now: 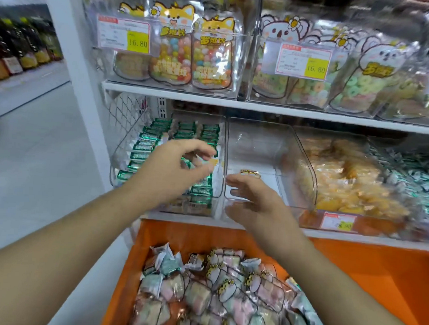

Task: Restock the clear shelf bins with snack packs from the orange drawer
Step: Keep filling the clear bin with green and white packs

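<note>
Left hand (180,170) loosely curled, right hand (254,198) flat, both holding nothing; the lone pack (250,174) in the near-empty bin (255,145) could get knocked askew; careless reaching might do it.

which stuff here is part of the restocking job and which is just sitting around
Job:
orange drawer
snack packs in it
nearly empty clear bin
one pack inside it
left hand
right hand

Just there:
candy pouches above
green-pack bin
bottles far left
</note>
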Motion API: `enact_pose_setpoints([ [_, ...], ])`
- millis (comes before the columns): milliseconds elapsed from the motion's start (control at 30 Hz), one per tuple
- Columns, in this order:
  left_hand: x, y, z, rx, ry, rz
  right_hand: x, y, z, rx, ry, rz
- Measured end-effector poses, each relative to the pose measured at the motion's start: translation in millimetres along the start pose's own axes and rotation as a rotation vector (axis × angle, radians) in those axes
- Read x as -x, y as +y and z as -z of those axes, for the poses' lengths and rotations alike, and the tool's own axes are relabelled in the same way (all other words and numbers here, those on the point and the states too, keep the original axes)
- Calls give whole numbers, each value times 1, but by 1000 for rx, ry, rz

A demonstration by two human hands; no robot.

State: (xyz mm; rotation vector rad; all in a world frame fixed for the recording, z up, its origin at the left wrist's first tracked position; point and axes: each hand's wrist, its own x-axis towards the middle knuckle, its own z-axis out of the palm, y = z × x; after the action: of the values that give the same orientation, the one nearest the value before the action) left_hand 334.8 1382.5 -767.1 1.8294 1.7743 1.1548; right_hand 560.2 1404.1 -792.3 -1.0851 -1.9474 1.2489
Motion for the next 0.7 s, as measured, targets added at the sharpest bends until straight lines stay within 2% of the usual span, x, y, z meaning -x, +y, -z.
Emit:
enact_pose_setpoints([
  [133,74,-12,-30,179,-52,180,31,16,-8,-47,-65,-58],
  [367,170,-101,-92,7,-248,542,68,87,-50,54,-151,-320],
  [500,181,-137,-114,-68,-265,669,66,129,-81,83,-199,-455],
  [700,155,-191,-150,-100,-338,778,42,181,-122,14,-223,-535],
])
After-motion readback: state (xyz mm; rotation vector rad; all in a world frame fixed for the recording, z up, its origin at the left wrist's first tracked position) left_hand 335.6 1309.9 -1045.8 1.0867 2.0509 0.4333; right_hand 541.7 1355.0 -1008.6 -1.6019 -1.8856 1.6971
